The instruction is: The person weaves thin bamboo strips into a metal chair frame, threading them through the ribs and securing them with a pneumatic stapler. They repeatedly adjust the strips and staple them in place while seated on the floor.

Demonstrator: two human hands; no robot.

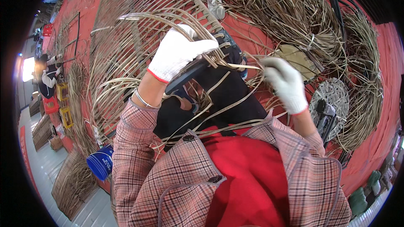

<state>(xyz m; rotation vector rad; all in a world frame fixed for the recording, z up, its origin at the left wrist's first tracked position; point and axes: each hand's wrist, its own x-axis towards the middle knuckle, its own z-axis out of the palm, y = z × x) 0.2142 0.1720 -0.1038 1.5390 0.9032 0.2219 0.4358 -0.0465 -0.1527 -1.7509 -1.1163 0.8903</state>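
My left hand, in a white knitted glove, is closed round a bunch of tan wicker strands at the dark frame bar. The bar belongs to a large, partly woven panel whose ribs spread to the far left. My right hand, also gloved in white and blurred, is to the right of the bar. Its curled fingers pinch a pale strand that runs across from the bar. Other loose strands hang over my dark-trousered lap.
Large wicker bundles lie on the red floor covering at far right. A round woven piece with a dark tool on it is right of me. A blue bucket stands left. Someone's shoes are beyond the panel; another person is far left.
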